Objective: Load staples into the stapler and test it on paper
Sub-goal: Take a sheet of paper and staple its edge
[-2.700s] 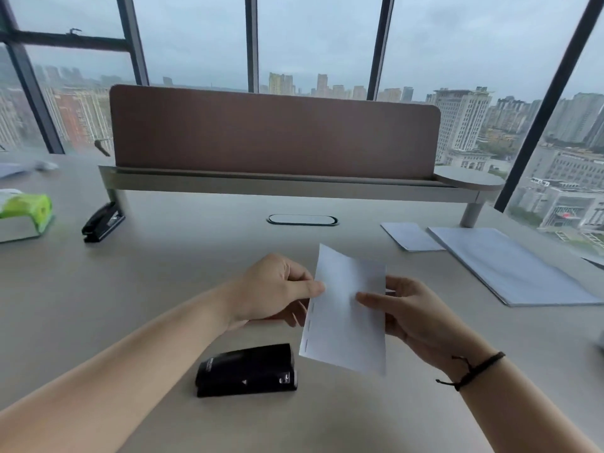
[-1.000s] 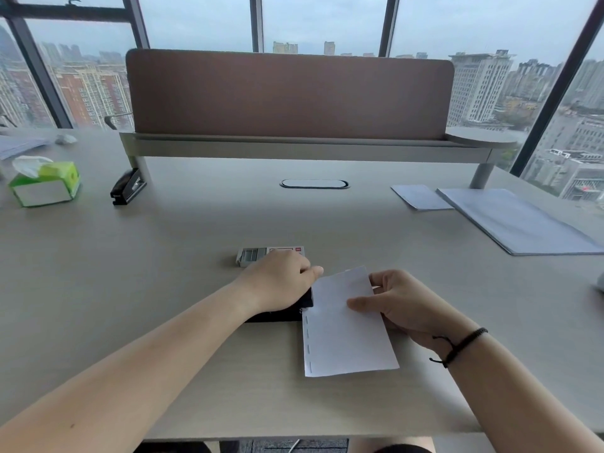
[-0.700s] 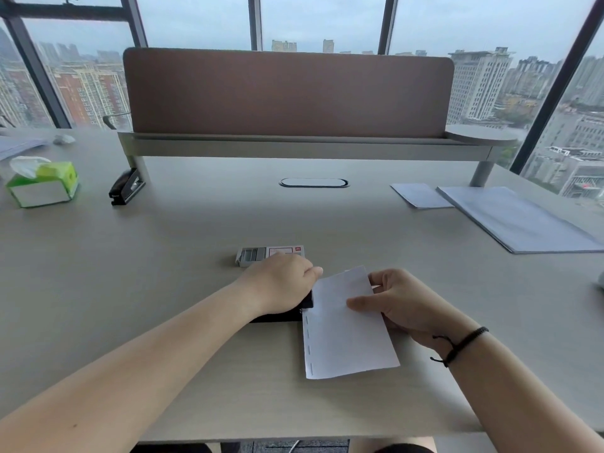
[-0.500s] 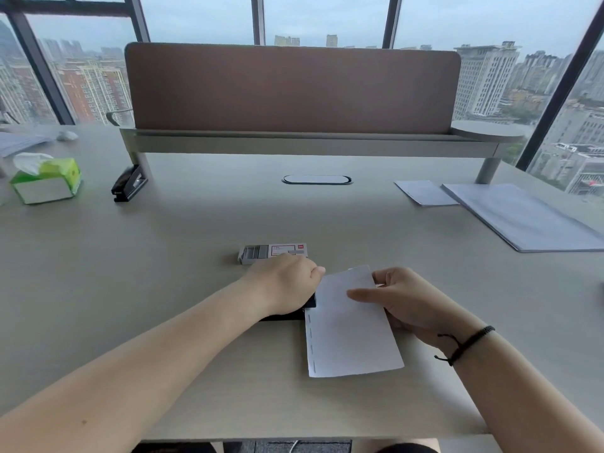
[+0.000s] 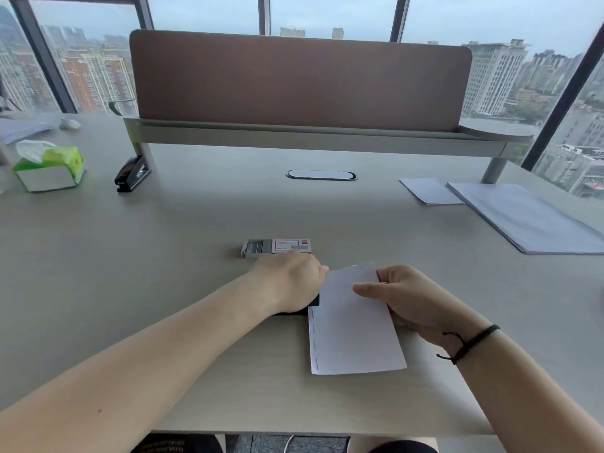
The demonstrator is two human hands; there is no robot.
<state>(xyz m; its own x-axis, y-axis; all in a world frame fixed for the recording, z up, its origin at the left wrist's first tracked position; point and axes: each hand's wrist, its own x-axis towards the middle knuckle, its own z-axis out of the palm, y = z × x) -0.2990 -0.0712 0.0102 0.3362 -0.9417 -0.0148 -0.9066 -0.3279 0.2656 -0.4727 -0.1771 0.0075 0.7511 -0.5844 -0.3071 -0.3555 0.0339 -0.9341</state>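
Note:
A black stapler (image 5: 313,302) lies on the desk, almost wholly hidden under my left hand (image 5: 292,282), whose curled fingers grip and press down on it. A white sheet of paper (image 5: 353,331) lies flat beside it, its upper left edge tucked into the stapler's mouth. A row of several staples runs down the paper's left edge. My right hand (image 5: 408,299) pinches the paper's right side, thumb on top. An open box of staples (image 5: 277,247) sits just beyond my left hand.
A second black stapler (image 5: 130,174) and a green tissue box (image 5: 49,168) stand at the far left. A stack of paper (image 5: 526,217) and a loose sheet (image 5: 428,191) lie at the right. A brown divider (image 5: 300,83) on a shelf closes the back.
Earlier both hands held the paper up in the air. Now it lies on the desk with its edge in the stapler and my left hand is on the stapler. Over the last second, hardly any movement.

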